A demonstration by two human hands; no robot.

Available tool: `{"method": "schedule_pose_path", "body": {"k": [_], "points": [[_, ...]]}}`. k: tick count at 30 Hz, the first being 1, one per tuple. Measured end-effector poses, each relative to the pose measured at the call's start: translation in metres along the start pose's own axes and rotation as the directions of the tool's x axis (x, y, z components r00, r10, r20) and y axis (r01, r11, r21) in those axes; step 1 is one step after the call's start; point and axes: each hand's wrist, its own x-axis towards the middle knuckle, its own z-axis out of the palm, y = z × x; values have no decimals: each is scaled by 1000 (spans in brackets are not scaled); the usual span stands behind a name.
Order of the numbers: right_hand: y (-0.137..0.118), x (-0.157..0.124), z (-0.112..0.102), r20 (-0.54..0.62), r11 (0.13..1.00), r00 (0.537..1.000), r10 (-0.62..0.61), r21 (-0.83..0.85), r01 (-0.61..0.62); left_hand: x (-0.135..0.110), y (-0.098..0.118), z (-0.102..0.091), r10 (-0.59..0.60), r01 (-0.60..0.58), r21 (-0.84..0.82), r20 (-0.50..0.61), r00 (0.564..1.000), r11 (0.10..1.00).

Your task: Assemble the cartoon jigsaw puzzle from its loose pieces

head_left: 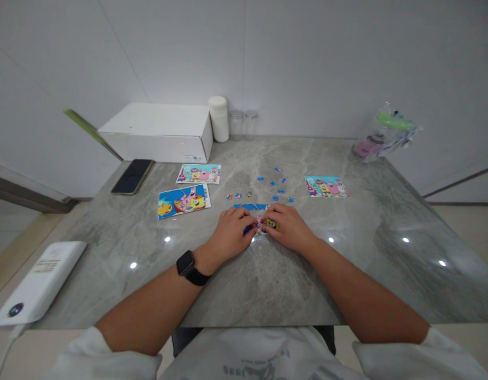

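Note:
Both my hands rest on a small, partly built cartoon jigsaw [260, 208] in the middle of the grey marble table [268, 274]. My left hand [230, 232], a black watch on its wrist, has its fingers curled down on the puzzle's left part. Pressed on the right part, my right hand [288, 226] has bent fingers over the yellow-and-pink pieces. The fingertips of both hands meet over the puzzle and hide much of it. Several loose blue pieces [273, 187] lie scattered just beyond the hands.
Finished cartoon pictures lie at the left [184, 201], behind it [198, 173] and at the right [326, 186]. A black phone [132, 176], white box [159, 132], white bottle [219, 119], two jars [244, 124], a bag [382, 134] and a white device [38, 282] ring the table.

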Motion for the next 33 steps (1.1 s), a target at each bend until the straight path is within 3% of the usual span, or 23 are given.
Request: {"method": "schedule_pose_path", "body": {"k": [23, 33], "points": [[0, 2, 0, 9, 999, 1000, 30, 17, -30, -1, 4, -1, 24, -26, 64, 25, 999, 998], [1, 1, -13, -96, 988, 984, 152, 35, -149, -4, 2, 4, 62, -62, 71, -2, 998, 996]]}}
